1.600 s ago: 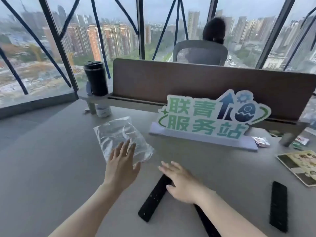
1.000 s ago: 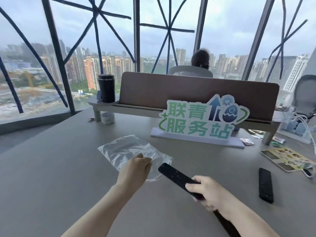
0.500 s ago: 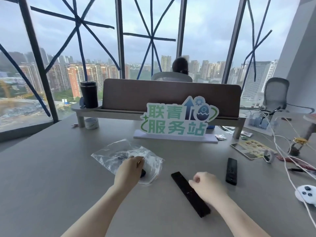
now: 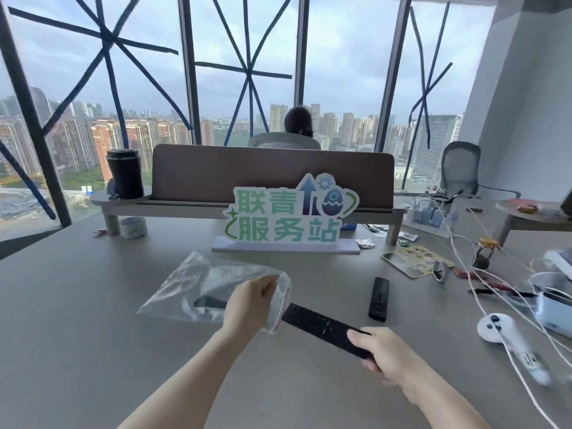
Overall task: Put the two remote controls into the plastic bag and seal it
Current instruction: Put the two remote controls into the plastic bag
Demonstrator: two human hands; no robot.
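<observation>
A clear plastic bag (image 4: 198, 283) lies on the grey table (image 4: 77, 320), its mouth facing right. My left hand (image 4: 247, 305) grips the mouth's edge and holds it open. My right hand (image 4: 380, 351) is shut on the near end of a long black remote control (image 4: 318, 326); its far end is inside the bag, showing dark through the plastic. A second, shorter black remote control (image 4: 378, 298) lies flat on the table to the right, apart from both hands.
A green and white sign (image 4: 288, 218) stands behind the bag. White cables (image 4: 483, 292), a white controller (image 4: 495, 328), a booklet (image 4: 414, 260) and small items crowd the right side. A black tumbler (image 4: 125, 173) sits on the back shelf. A person sits beyond the divider.
My left hand lifted and opened the bag's mouth. My right hand picked up the long remote and slid its far end leftward into the bag. The camera tilted up.
</observation>
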